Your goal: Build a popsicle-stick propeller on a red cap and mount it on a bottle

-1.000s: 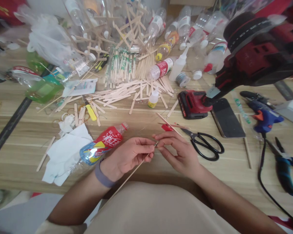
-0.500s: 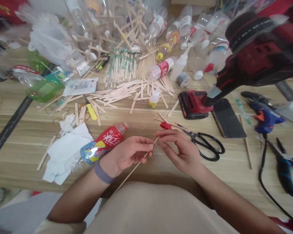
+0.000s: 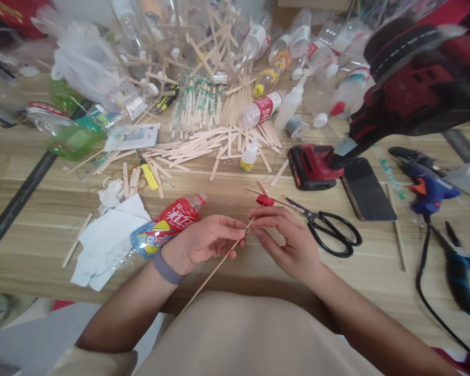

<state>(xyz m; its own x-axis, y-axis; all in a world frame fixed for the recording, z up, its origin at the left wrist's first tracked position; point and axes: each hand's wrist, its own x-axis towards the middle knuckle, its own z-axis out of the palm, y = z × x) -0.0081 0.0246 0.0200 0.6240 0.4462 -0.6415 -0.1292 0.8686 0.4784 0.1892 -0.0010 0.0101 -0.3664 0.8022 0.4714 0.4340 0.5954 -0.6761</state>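
Note:
My left hand (image 3: 215, 237) pinches a thin wooden skewer (image 3: 213, 274) near its upper end; the skewer slants down toward my body. A small dark-greenish bit, too small to name, sits on the skewer at my left fingertips. My right hand (image 3: 288, 240) is at the skewer's upper tip, its thumb and forefinger nearly together. What they hold, if anything, I cannot make out. Just beyond my right fingers is a red bottle cap (image 3: 265, 200). Black-handled scissors (image 3: 332, 232) lie right of that hand. Beside my left wrist lies a drink bottle (image 3: 168, 222) with a red and blue label.
Wooden craft sticks (image 3: 203, 149), a glue bottle (image 3: 248, 156) and a yellow-handled cutter (image 3: 149, 176) lie ahead. A red cordless tool (image 3: 317, 167) stands at right, near a phone (image 3: 368, 190), a glue gun (image 3: 425, 183) and pliers (image 3: 460, 271). White paper (image 3: 102, 245) lies left.
The view has shifted slightly. Both hands stay at the skewer's upper end, with only slight finger movement.

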